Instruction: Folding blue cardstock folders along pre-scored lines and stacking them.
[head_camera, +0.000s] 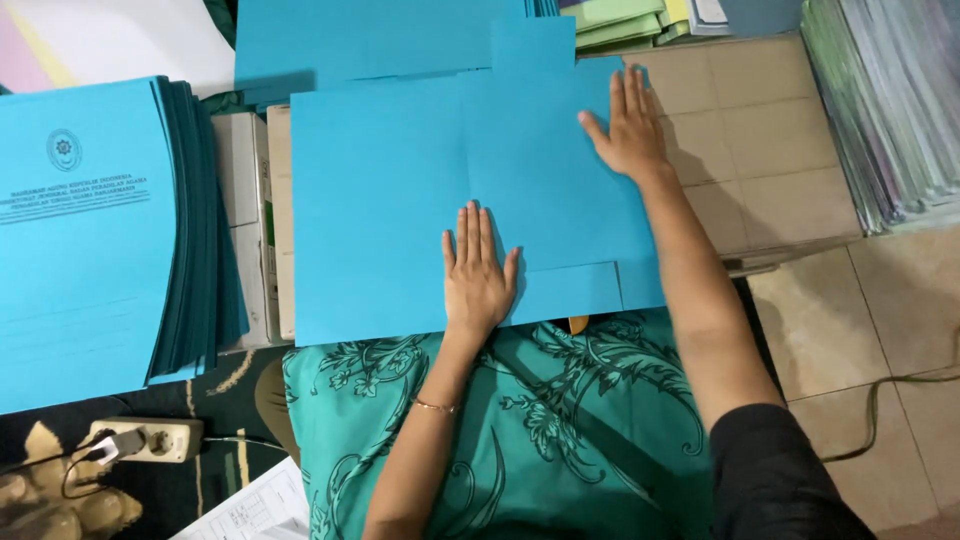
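Green patterned cloth (560, 420), both hands flat, smooth blue card (380, 200)

I see my left hand (477, 268) pressed flat, fingers together, on the near part of an open blue paper folder (400, 190), while my right hand (628, 125) lies flat on its far right edge. A thick stack of blue folders (90, 240) sits to the left, and a white power strip (150, 438) lies on the floor near my green patterned cloth (560, 440).

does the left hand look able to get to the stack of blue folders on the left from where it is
Probably yes. The left hand lies flat on the open blue folder, and the stack of blue folders sits just beside it with nothing between them.
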